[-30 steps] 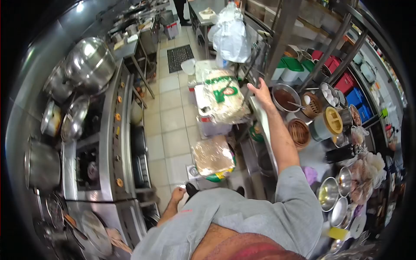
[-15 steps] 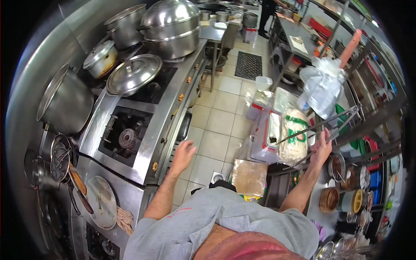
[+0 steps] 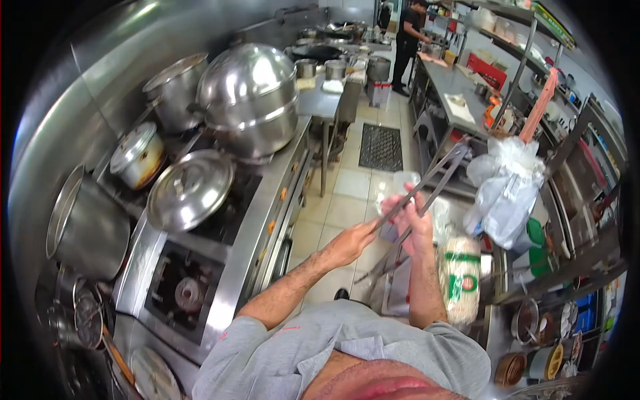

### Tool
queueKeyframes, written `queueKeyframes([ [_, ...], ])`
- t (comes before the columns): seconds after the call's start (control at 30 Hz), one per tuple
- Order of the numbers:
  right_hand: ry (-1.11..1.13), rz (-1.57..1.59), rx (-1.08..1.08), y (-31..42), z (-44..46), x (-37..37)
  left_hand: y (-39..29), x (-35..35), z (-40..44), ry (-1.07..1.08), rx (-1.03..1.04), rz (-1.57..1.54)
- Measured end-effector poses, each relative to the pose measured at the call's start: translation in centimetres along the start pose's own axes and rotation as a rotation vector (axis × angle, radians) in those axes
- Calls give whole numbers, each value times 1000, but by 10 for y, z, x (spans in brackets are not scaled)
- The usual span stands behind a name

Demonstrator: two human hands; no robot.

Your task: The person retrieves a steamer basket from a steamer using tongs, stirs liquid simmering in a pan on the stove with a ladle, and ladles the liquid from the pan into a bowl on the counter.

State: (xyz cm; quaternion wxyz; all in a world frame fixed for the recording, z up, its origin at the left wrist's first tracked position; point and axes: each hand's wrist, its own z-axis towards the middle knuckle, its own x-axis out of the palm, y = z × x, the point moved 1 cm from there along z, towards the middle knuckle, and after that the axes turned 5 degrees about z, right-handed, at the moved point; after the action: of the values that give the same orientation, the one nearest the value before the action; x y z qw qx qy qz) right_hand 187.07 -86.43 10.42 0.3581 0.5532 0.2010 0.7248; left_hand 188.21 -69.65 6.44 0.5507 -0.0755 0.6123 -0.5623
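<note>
A pair of long metal tongs (image 3: 432, 193) slants in front of me, hinge end up and away, legs apart. My left hand (image 3: 355, 243) is closed around one leg of the tongs. Beside it, my right hand (image 3: 418, 228) has its palm turned inward and its fingers stretched apart. The tongs cross in front of that palm; I cannot tell whether they touch it. The leg ends are blurred below my hands. A clear package of white noodle-like strands with green print (image 3: 461, 283) stands just right of my right forearm.
On my left runs a steel stove (image 3: 250, 267) with a big domed steamer (image 3: 250, 100), a round lid (image 3: 190, 190) and several pots. A white plastic bag (image 3: 510, 187) hangs at right. A dark mat (image 3: 381, 147) lies on the aisle floor; a person (image 3: 405, 47) stands beyond it.
The tongs have moved from the right-hand rack to in front of me. My left hand has come across and taken hold of them; my right hand has moved inward and its fingers have spread.
</note>
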Motion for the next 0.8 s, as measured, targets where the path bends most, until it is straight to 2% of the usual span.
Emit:
queueKeyframes([
  [0.03,33,-15,96,-4,23,-7,15,-13,24,-6,18,6],
  [0.1,-3,-97,98,-11,61,-21,47,-41,60,268,233,419],
  [0.17,-123,-373,3,-19,95,-37,60,-102,94,17,158,464],
  [0.2,-257,-486,-19,-18,107,-34,74,-134,114,-132,161,551],
  [0.27,-235,-565,-102,-25,136,-44,66,-216,142,-284,125,699],
  [0.33,-203,-582,-150,-31,163,-58,55,-289,162,-360,-67,857],
  [0.43,-192,-631,-187,-36,200,-67,104,-403,204,-500,-239,1125],
  [0.5,-173,-528,-183,-38,223,-67,100,-454,219,-526,-369,1246],
  [0.6,-169,-393,-238,-37,258,-57,126,-515,244,-645,-371,1252],
  [0.67,-132,-344,-273,-31,283,-42,143,-545,264,-676,-509,1257],
  [0.8,-55,-250,-372,-24,338,-5,200,-597,303,-549,-600,1146],
])
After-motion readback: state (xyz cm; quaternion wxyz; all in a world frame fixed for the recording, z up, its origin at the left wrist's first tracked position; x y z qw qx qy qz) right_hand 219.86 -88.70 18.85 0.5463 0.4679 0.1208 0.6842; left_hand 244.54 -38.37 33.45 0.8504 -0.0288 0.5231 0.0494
